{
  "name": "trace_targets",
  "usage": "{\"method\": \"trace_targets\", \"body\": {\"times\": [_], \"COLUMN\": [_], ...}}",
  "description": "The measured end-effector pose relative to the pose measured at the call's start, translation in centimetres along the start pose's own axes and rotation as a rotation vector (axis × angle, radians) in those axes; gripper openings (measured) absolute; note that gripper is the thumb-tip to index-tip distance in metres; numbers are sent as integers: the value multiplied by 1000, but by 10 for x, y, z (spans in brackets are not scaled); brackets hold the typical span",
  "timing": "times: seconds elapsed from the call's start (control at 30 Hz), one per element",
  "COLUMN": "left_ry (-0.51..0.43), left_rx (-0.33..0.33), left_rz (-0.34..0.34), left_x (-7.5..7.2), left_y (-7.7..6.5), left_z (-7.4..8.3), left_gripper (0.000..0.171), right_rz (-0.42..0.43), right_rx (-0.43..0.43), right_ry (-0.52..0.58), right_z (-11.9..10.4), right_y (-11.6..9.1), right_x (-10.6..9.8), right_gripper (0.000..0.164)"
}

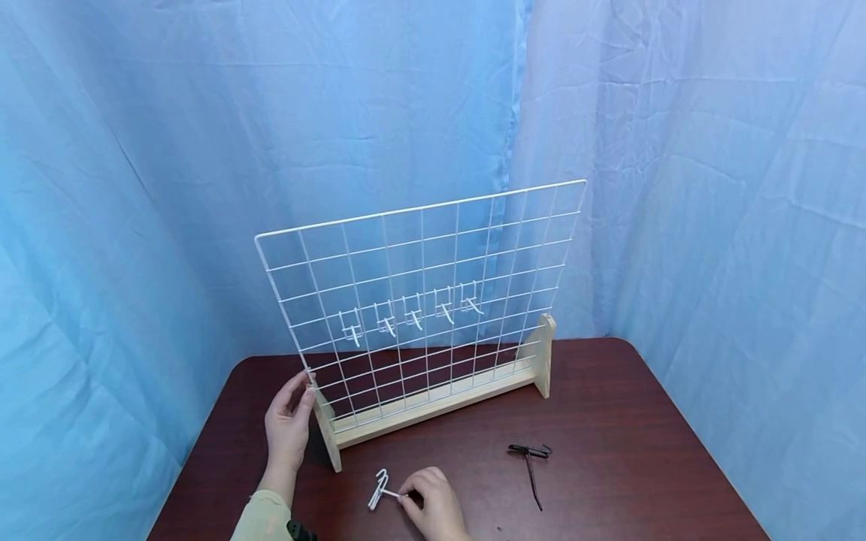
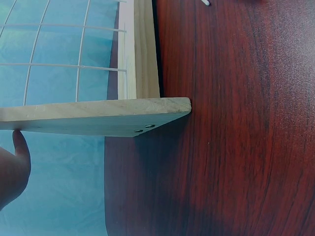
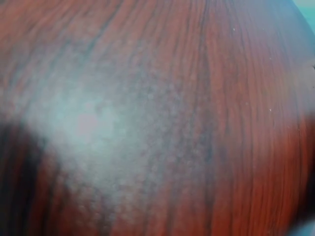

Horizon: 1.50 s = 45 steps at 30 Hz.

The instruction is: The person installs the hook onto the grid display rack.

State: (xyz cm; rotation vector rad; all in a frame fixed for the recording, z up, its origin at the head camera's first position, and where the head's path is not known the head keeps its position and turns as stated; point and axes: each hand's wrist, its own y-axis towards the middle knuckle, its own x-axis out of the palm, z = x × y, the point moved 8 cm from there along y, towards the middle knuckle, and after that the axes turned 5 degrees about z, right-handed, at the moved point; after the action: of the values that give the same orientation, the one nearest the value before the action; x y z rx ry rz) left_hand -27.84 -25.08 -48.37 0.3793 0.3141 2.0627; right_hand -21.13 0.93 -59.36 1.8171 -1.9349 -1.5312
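A white wire grid stands upright in a wooden base. My left hand holds its left side between thumb and fingers, at the top of the wooden end piece. In the left wrist view the thumb meets that end piece. Low in the head view, my right hand pinches the straight prong of a white wire hook just above the table. Several white hooks hang in a row across the middle of the grid.
On the dark red wood-grain table, a black wire hook lies right of my right hand. Blue curtains surround the table's back and sides. The right wrist view has only blurred tabletop and a bit of curtain.
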Motion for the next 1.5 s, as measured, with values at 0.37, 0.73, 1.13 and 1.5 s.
{"method": "trace_targets", "body": {"times": [0.37, 0.73, 1.13, 1.5], "left_ry": [17, 4, -8, 23], "left_rx": [0, 9, 14, -11], "left_rz": [1, -6, -7, 6], "left_x": [-1, 0, 0, 0], "left_y": [0, 0, 0, 0], "left_z": [-1, 0, 0, -1], "left_gripper": [35, 35, 35, 34], "right_rz": [106, 190, 161, 130], "right_rx": [-1, 29, 146, 307], "right_ry": [150, 221, 246, 294], "right_z": [-1, 1, 5, 7], "right_y": [4, 16, 19, 13], "right_x": [-13, -23, -21, -12], "right_gripper": [28, 28, 30, 22]}}
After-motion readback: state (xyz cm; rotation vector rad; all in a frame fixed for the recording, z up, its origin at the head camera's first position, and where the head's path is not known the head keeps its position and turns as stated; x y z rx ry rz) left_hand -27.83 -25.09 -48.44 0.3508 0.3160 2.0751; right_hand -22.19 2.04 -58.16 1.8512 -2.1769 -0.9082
